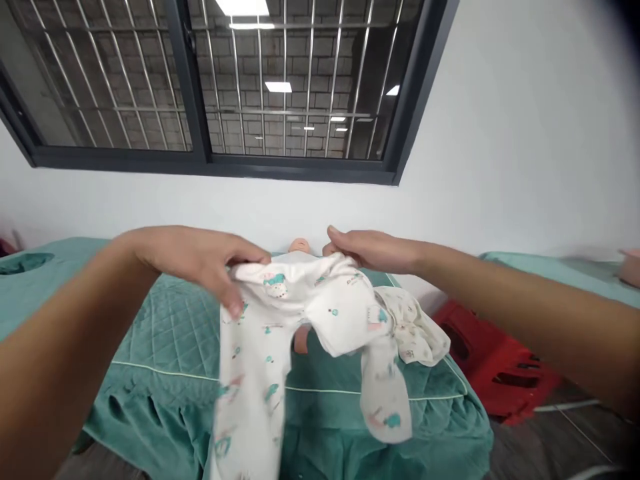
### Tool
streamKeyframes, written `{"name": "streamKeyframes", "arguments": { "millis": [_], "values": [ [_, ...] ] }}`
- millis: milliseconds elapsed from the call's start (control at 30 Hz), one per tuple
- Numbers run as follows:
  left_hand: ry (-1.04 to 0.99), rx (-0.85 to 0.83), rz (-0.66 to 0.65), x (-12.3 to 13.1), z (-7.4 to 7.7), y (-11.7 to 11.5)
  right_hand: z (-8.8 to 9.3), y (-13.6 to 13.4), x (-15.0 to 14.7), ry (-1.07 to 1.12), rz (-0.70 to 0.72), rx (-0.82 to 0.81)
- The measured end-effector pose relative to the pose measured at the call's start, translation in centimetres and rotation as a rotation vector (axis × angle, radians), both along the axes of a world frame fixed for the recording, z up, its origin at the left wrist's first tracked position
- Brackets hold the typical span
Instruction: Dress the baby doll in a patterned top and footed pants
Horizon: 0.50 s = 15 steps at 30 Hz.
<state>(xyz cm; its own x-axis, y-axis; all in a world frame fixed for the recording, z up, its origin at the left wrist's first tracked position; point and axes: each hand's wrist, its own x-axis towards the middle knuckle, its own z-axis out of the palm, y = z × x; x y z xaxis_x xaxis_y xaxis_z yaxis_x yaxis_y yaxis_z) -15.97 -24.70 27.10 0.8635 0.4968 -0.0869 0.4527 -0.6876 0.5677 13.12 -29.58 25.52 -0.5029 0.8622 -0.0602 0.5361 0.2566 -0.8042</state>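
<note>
A pair of white baby pants [270, 333] with green and pink prints hangs spread between my hands, its two legs dangling toward me. My left hand [200, 260] grips the waist at its left end, thumb on the near side. At the other end of the waist, my right hand [363, 248] is closed on the cloth with its thumb up. Behind the pants lies a baby doll [300, 245]; only part of its head and a bit of a limb show, the rest being covered from view. Right of the pants rests a folded white printed garment [425, 337].
The doll lies on a bed with a green quilted cover [175, 333] against a white wall [515, 133]. A red plastic crate [500, 367] stands on the floor to the right. Above is a dark-framed window [300, 167] with metal bars.
</note>
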Motion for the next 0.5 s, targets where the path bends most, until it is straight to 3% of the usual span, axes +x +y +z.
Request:
{"name": "streamKeyframes", "arguments": {
  "millis": [100,167,367,500],
  "values": [
    [-0.052,0.158,0.063,1.0,3.0,-1.1,3.4,-0.7,-0.7,-0.072,0.022,0.06],
    [-0.096,0.301,0.122,1.7,4.2,-1.8,5.4,-1.4,-1.3,-0.122,0.043,0.07],
    [-0.132,0.468,0.181,3.0,5.3,-3.1,8.7,-2.8,-2.4,-0.253,0.12,0.157],
    [-0.268,0.5,0.167,3.1,6.1,-3.5,9.6,-3.7,-2.2,-0.209,0.049,0.261]
  ]
}}
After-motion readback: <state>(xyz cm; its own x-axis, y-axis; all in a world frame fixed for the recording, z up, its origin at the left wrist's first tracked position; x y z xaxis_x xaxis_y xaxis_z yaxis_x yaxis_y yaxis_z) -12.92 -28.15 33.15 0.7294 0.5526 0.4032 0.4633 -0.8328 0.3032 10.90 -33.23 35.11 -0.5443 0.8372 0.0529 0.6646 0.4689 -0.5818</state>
